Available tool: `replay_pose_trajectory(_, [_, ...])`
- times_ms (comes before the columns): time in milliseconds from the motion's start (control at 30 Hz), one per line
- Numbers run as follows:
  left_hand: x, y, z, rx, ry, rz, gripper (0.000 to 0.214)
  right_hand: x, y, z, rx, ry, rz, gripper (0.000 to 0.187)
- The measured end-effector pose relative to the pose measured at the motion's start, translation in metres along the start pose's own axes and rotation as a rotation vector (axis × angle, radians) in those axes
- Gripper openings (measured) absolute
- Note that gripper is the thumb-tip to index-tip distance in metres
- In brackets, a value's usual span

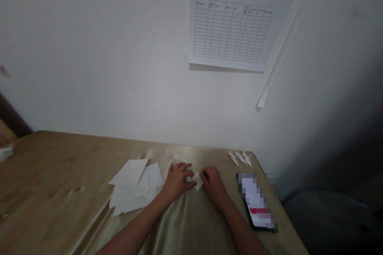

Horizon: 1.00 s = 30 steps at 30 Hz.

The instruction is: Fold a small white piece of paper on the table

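Observation:
Between my hands, near the middle of the table, is a small folded piece of white paper (198, 181), roughly diamond-shaped. My left hand (178, 179) pinches its left corner between thumb and index finger, the other fingers stretched away from it. At the opposite corner, the fingertips of my right hand (213, 179) are closed on the paper. Left of my left hand lies a loose, overlapping pile of white paper sheets (131, 193). Several small folded paper shapes (240, 158) with pointed ends sit side by side at the back right.
A phone (257, 203) with a lit, blurred screen lies right of my right forearm. The gold cloth-covered table (74, 167) meets a white wall behind. A printed grid sheet (233, 28) hangs there. A dark rounded object (332, 219) stands beyond the right edge.

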<state>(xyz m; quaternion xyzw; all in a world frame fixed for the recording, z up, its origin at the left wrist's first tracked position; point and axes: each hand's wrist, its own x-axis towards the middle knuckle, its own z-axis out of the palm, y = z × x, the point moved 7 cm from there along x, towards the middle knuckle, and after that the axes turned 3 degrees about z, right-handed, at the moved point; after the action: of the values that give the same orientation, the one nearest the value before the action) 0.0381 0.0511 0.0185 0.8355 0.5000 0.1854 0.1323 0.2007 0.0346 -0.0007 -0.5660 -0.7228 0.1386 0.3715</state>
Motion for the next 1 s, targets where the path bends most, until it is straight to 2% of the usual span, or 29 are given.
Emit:
replay_pose_trajectory(167, [0.003, -0.002, 0.001, -0.027, 0.033, -0.012, 0.015, -0.002, -0.012, -0.006, -0.047, -0.048, -0.036, 0.008])
replay_pose_trajectory(233, [0.002, -0.002, 0.001, -0.036, 0.049, -0.012, 0.014, -0.002, -0.014, -0.01, -0.075, -0.073, -0.042, 0.012])
replay_pose_trajectory(333, [0.001, 0.0, 0.0, -0.039, 0.058, -0.023, 0.015, -0.001, -0.012, -0.014, -0.133, -0.075, 0.013, 0.018])
replay_pose_trajectory(467, [0.0, 0.004, -0.002, -0.042, 0.057, -0.042, 0.018, -0.001, -0.008, -0.012, -0.15, -0.092, 0.06, 0.012])
replay_pose_trajectory(633, [0.0, 0.007, 0.003, -0.055, 0.063, -0.057, 0.022, -0.001, -0.005, -0.009, -0.16, -0.081, 0.119, 0.016])
replay_pose_trajectory(1000, [0.004, 0.006, 0.009, -0.05, 0.213, -0.003, 0.013, -0.003, -0.015, -0.011, -0.183, -0.062, 0.176, 0.024])
